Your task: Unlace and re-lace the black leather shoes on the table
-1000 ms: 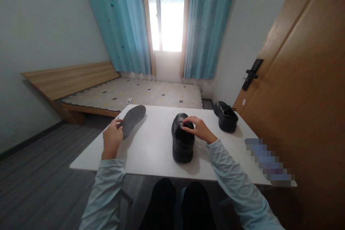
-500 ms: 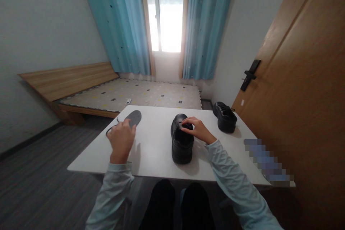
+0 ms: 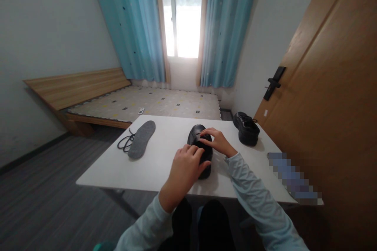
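Fingers (image 3: 207, 130) of right hand (image 3: 219, 142) seemingly pinch tongue (image 3: 198, 135) of 1 shoe (image 3: 192, 137), left hand (image 3: 185, 166) above, thumb and fingers apart.

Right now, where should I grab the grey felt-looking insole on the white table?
Probably pinch the grey felt-looking insole midway along its right edge, coming from the right. It lies flat, so its thin edge is the part to lift; the thin black laces are looped at its left edge, while smooth white tabletop shows along its right.

Blue curtains (image 3: 132, 27), bed (image 3: 165, 104), wooden door (image 3: 332, 86)
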Action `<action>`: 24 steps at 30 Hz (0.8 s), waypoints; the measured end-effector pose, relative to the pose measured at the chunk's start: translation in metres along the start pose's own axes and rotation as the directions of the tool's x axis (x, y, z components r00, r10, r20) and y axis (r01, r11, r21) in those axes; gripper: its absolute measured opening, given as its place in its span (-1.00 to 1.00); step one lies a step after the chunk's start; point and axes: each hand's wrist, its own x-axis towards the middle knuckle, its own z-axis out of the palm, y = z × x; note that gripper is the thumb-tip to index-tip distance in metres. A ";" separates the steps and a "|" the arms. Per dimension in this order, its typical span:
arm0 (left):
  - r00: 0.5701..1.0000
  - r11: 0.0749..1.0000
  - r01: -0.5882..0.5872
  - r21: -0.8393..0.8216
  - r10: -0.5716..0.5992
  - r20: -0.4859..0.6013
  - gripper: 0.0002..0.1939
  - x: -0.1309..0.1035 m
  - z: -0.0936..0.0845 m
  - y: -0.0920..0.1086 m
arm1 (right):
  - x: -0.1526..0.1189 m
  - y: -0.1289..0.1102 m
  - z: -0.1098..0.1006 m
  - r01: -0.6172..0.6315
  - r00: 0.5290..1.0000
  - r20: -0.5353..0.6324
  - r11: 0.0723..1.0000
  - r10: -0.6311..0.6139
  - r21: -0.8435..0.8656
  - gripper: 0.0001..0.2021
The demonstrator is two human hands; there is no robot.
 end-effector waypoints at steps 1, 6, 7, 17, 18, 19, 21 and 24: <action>1.000 1.000 -0.009 0.011 0.009 0.008 -0.71 -0.001 0.006 0.006 | 0.000 0.000 0.000 -0.003 1.000 -0.006 1.000 0.003 0.004 -0.82; 0.998 0.998 0.051 0.027 -0.052 0.041 -0.72 -0.005 0.028 0.020 | 0.000 0.000 0.000 -0.002 1.000 -0.027 1.000 0.003 0.026 -0.84; 0.997 0.998 0.060 0.018 -0.060 0.041 -0.73 -0.006 0.030 0.020 | 0.001 0.000 0.000 -0.005 0.999 -0.032 1.000 0.006 0.031 -0.84; 0.995 0.994 0.101 -0.041 -0.101 -0.010 -0.76 -0.007 0.021 0.010 | 0.002 -0.001 -0.001 -0.098 0.975 -0.190 0.990 0.116 0.099 -0.76; 0.995 0.994 0.101 -0.046 -0.102 -0.020 -0.77 -0.008 0.020 0.007 | 0.002 0.000 -0.001 -0.121 0.967 -0.212 0.986 0.143 0.110 -0.74; 0.994 0.994 0.101 -0.048 -0.103 -0.030 -0.77 -0.008 0.019 0.004 | 0.002 0.002 -0.001 -0.143 0.958 -0.232 0.983 0.167 0.117 -0.73; 0.994 0.994 0.096 -0.044 -0.098 -0.049 -0.77 -0.008 0.018 -0.002 | 0.002 0.005 -0.001 -0.176 0.944 -0.262 0.978 0.199 0.110 -0.72; 0.993 0.996 0.088 -0.032 -0.090 -0.076 -0.78 -0.009 0.015 -0.011 | 0.002 0.012 0.001 -0.194 0.949 -0.242 0.979 0.201 0.054 -0.78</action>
